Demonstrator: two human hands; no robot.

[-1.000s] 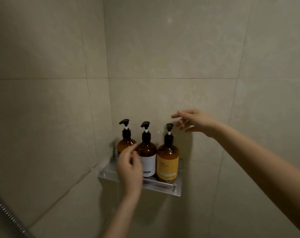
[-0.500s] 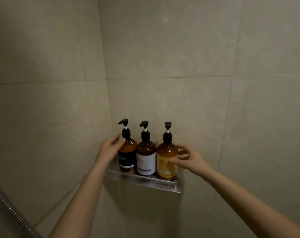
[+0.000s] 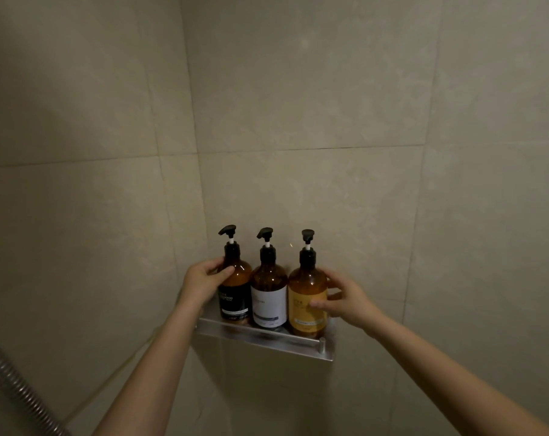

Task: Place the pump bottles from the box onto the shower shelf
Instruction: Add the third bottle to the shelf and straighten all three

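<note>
Three amber pump bottles stand upright in a row on the metal shower shelf (image 3: 266,339) in the wall corner. The black-label bottle (image 3: 237,297) is on the left, the white-label bottle (image 3: 269,302) in the middle, the yellow-label bottle (image 3: 306,305) on the right. My left hand (image 3: 204,283) grips the shoulder of the black-label bottle, thumb across its front. My right hand (image 3: 345,298) holds the yellow-label bottle from its right side, fingers curled round it. The box is out of view.
Beige tiled walls meet in a corner behind the shelf. A ribbed metal shower hose (image 3: 18,388) runs diagonally across the lower left.
My right hand dropped from above the pumps to the yellow-label bottle's side. My left hand moved from in front of the bottles to the left bottle's shoulder. The view drew closer.
</note>
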